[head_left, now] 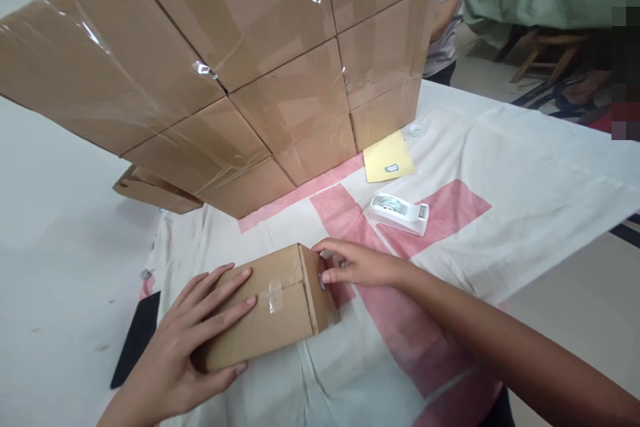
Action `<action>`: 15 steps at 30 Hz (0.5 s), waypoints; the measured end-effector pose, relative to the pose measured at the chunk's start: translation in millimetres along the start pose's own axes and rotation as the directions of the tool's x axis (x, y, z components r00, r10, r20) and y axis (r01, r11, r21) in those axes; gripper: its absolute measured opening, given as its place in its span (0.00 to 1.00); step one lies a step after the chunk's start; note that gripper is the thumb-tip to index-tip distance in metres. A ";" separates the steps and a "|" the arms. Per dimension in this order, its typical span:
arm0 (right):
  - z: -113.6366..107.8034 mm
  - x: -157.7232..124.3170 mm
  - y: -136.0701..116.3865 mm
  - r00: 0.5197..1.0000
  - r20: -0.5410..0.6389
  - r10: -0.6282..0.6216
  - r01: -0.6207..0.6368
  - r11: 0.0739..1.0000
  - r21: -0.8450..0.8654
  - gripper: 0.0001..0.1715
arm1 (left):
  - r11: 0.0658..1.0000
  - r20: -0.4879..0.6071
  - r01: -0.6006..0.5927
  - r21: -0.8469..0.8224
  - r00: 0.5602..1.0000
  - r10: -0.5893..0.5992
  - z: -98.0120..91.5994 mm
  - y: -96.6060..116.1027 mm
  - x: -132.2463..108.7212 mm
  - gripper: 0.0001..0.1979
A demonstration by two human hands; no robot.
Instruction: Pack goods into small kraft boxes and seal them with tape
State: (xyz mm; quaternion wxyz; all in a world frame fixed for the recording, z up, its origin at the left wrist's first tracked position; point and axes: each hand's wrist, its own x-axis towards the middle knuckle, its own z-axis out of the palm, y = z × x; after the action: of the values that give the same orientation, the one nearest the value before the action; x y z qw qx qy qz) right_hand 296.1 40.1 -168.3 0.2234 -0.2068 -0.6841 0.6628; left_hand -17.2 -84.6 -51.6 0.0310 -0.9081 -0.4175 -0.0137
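A small cardboard box (285,310) lies on the cloth in front of me, a strip of clear tape (275,296) across the seam on its top. My left hand (200,330) grips its left part, fingers spread over the top and thumb along the near side. At the right end of the box is my right hand (350,263), its thumb against the end face and forefinger by the far corner. A small bluish spot shows by that thumb; what it is I cannot make out. Some right fingers are hidden.
A wall of taped cardboard boxes (295,107) rises behind. A white tape dispenser (397,213) and yellow paper (389,159) lie to the right on the pink-and-white cloth (525,167). A black flat object (136,340) sits left. A person (450,20) stands behind the boxes.
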 end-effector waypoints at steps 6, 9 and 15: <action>0.8 -4.9 -2.7 1.000 0.011 -0.027 0.027 0.999 -0.023 0.33 | 1.000 0.019 0.022 -0.012 1.000 -0.022 -1.5 -0.7 3.9 0.39; 3.3 -1.7 0.5 0.998 0.010 -0.055 0.055 0.998 -0.009 0.36 | 1.000 -0.011 -0.020 0.015 1.000 0.020 0.6 -4.0 4.7 0.38; 11.3 -15.3 -3.2 0.996 0.018 -0.086 0.086 0.996 -0.027 0.51 | 0.998 -0.209 -0.050 0.045 0.976 0.059 22.9 -9.2 -2.9 0.39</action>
State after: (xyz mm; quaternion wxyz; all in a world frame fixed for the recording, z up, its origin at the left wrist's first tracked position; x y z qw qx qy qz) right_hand 302.1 21.9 -165.8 0.2433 -0.1748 -0.7035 0.6445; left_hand -26.1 -79.2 -74.2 0.0932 -0.9118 -0.3870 -0.1006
